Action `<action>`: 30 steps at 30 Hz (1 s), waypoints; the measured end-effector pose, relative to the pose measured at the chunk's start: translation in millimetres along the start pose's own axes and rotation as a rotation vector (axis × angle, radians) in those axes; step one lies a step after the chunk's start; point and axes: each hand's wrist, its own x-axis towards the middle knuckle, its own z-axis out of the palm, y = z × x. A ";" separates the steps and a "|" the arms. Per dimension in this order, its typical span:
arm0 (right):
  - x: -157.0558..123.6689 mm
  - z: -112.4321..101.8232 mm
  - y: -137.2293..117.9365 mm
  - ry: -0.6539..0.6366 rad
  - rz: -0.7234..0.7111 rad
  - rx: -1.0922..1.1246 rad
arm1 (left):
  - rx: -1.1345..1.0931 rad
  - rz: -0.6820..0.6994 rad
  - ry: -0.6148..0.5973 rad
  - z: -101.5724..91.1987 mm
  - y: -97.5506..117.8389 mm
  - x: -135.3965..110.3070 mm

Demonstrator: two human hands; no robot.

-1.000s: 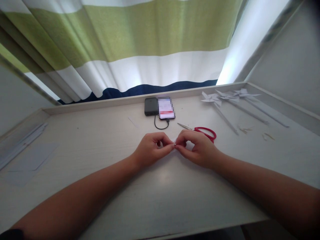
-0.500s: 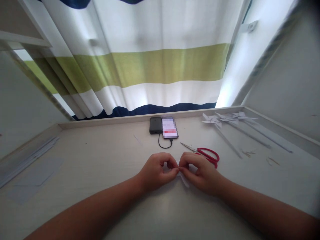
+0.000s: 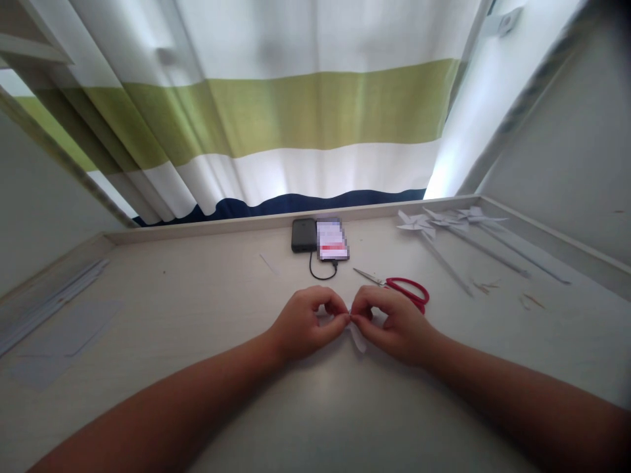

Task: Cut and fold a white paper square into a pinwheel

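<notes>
My left hand and my right hand meet at the middle of the pale desk, fingertips pinched together on a small piece of white paper. A corner of the paper hangs down between the two hands. Both hands have their fingers curled closed around it. Red-handled scissors lie on the desk just behind my right hand.
A dark power bank and a phone joined by a cable sit at the back centre. Paper pinwheels on long sticks lie at the back right. Grey paper sheets and strips lie at the left. A striped curtain hangs behind.
The view tilted up then slightly back down. My hands stayed together, and a corner of the white paper now shows below my fingers.
</notes>
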 end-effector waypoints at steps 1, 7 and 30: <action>0.0 0.3 -0.2 -0.005 0.000 0.002 | -0.001 0.020 -0.003 0.0 -0.4 0.2; 4.9 -22.9 6.8 -0.063 0.006 -0.222 | 0.068 0.067 -0.019 -3.9 -2.8 1.4; 1.0 -72.3 10.2 -0.483 0.193 -0.849 | 0.077 -0.040 0.010 -5.2 -10.2 1.5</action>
